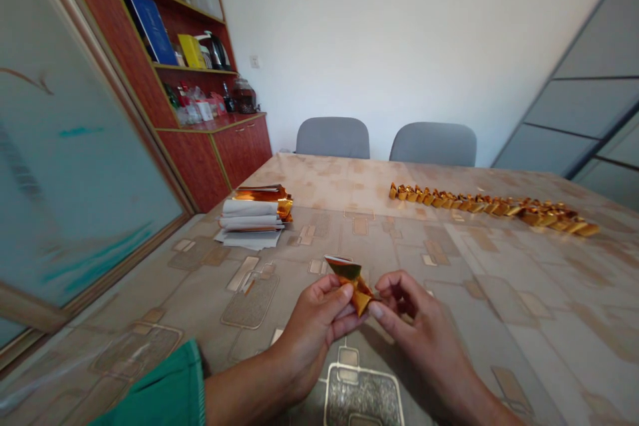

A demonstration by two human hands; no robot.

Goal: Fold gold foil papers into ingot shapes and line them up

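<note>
A partly folded piece of gold foil paper is held above the table in front of me. My left hand pinches it between thumb and fingers from the left. On the other side, the thumb and fingertips of my right hand close on its right corner. The upper end of the piece fans out into a dark gold flap with a pale edge. Several folded gold pieces form a long row at the back right. To the left lies a stack of white-backed and gold sheets.
The table has a patterned cover. Two grey chairs stand behind it against the white wall. A red-brown cabinet with bottles, a kettle and boxes is at the back left, beside a glass sliding door.
</note>
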